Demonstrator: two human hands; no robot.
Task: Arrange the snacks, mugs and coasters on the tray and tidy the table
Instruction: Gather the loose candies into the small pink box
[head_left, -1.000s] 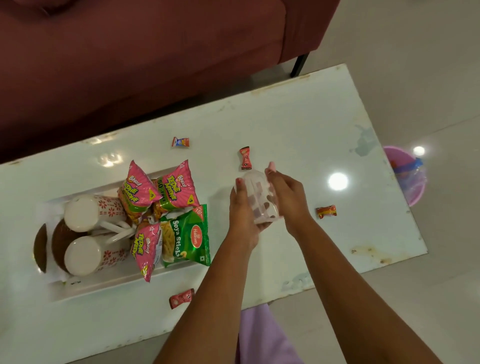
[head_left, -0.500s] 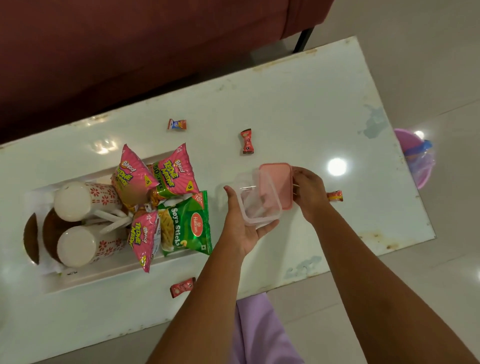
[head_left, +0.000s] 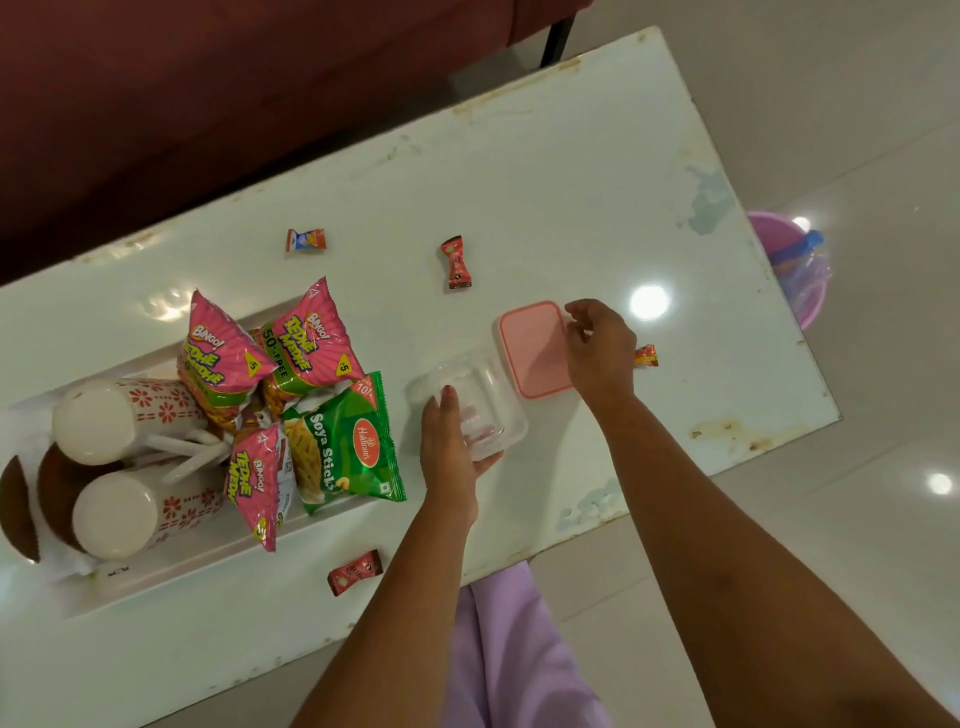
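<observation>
My left hand (head_left: 448, 447) grips a clear plastic box (head_left: 475, 402) resting on the white table, its mouth uncovered. My right hand (head_left: 600, 348) holds the edge of the box's pink lid (head_left: 532, 351), which lies flat on the table just right of the box. On the white tray (head_left: 171, 564) at the left lie two white mugs with red flowers (head_left: 111, 421) on their sides, brown coasters (head_left: 57, 493), three pink snack packets (head_left: 306, 343) and a green Soya Sticks packet (head_left: 345, 447).
Wrapped candies lie loose on the table: one far left (head_left: 305, 240), one at centre (head_left: 456, 262), one by the near edge (head_left: 355, 571), one beside my right hand (head_left: 645, 356). A pink bin (head_left: 792, 265) stands on the floor right of the table. A maroon sofa (head_left: 208, 78) is behind.
The lid came off the clear box: my right hand pulled it to the right and set it down on the table. My left hand lowered the box onto the table.
</observation>
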